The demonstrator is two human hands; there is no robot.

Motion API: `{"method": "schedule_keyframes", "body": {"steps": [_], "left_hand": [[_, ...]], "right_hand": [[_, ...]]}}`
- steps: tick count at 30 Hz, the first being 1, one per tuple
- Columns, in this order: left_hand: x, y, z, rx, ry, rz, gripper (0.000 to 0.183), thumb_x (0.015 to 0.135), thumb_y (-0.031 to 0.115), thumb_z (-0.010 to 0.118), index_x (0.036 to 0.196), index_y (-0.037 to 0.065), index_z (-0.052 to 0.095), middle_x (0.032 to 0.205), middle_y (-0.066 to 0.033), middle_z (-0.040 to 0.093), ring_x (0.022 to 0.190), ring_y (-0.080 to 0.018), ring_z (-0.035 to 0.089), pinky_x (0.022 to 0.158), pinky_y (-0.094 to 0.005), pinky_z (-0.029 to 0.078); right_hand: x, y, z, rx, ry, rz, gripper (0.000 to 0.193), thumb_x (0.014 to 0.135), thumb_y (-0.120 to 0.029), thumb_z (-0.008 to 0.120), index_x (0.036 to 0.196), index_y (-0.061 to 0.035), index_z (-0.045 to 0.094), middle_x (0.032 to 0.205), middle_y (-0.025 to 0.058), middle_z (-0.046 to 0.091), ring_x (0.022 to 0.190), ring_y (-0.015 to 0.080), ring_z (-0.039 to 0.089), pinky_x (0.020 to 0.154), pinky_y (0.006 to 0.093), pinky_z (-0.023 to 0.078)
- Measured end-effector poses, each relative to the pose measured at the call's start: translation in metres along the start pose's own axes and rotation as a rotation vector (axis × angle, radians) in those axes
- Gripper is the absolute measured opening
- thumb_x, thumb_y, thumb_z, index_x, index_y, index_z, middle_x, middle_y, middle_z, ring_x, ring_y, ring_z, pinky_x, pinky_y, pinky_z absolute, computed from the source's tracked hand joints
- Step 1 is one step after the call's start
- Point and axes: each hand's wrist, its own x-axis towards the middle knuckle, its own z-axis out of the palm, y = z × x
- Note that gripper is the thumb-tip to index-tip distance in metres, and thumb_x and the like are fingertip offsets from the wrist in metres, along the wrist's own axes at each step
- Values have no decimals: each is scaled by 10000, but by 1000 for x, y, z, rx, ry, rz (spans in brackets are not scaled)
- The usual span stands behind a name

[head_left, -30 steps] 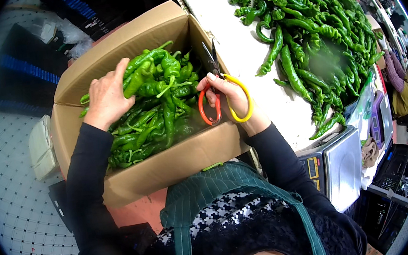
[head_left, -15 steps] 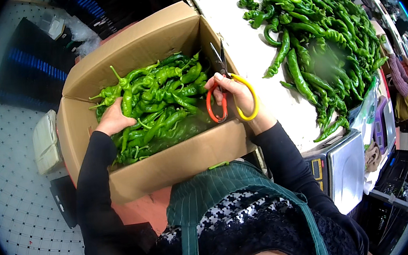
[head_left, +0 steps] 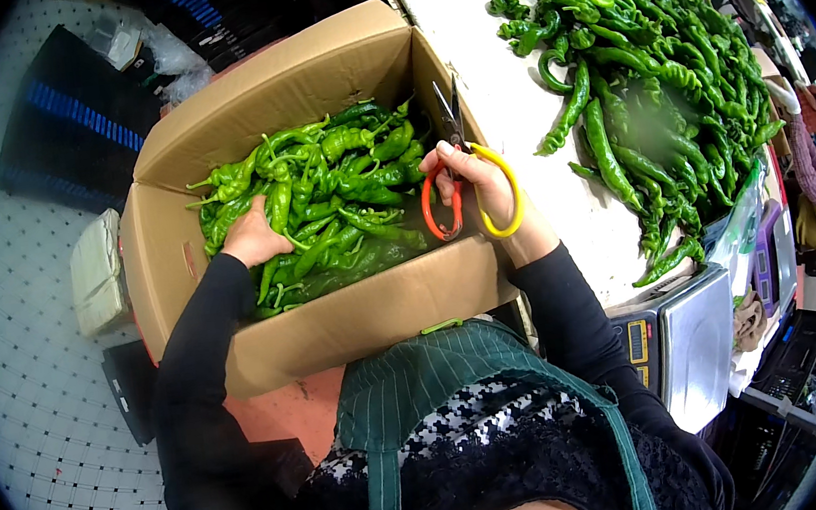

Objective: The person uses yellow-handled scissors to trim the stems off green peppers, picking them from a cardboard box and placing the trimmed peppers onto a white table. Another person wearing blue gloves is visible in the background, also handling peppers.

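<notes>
My left hand (head_left: 256, 237) is inside a cardboard box (head_left: 375, 317), among long, twisted green peppers (head_left: 345, 187). Its thumb curls over the near side of a pepper (head_left: 280, 209), while the other fingers go out of sight behind it. At the box's right wall, my right hand (head_left: 481, 184) grips a pair of scissors (head_left: 453, 144) with one red and one yellow handle loop. The blades point up and away from me, slightly parted, and touch no pepper.
Right of the box, a white tabletop (head_left: 481, 55) carries a large heap of green peppers (head_left: 649, 76). A metal-topped scale (head_left: 695, 343) stands at its near end. Dark crates (head_left: 76, 122) and a pale stacked bundle (head_left: 98, 275) are on the tiled floor at left.
My left hand has shifted a little to the right within the box, and the pepper stem by it has tipped lower. The scissors stay in my right hand. The whole view has shifted slightly.
</notes>
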Motion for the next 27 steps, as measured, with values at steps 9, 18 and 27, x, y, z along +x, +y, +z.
{"method": "schedule_keyframes", "body": {"steps": [9,18,27], "left_hand": [[-24,9,-66,0,433,211,789,623,97,731,1346,54,416,1024,-253,650,969,-417,629,849,-446,500],[-70,16,-93,-275,697,389,648,685,37,707,1284,1,462,1121,-162,633,1032,-259,621,889,-345,474],[-81,43,-78,-517,543,389,708,662,100,737,1291,-44,446,1185,-205,600,1105,-310,581,952,-352,436]], "right_hand": [[-1,-2,1,-18,-6,-41,357,935,-336,590,877,11,650,611,11,542,584,82,502,564,230,402],[0,-14,17,-460,-71,35,393,921,-373,603,733,-31,557,573,68,552,548,169,562,531,315,453],[21,-23,37,-892,121,-168,559,889,-521,563,708,7,589,682,241,593,722,423,597,647,474,456]]}}
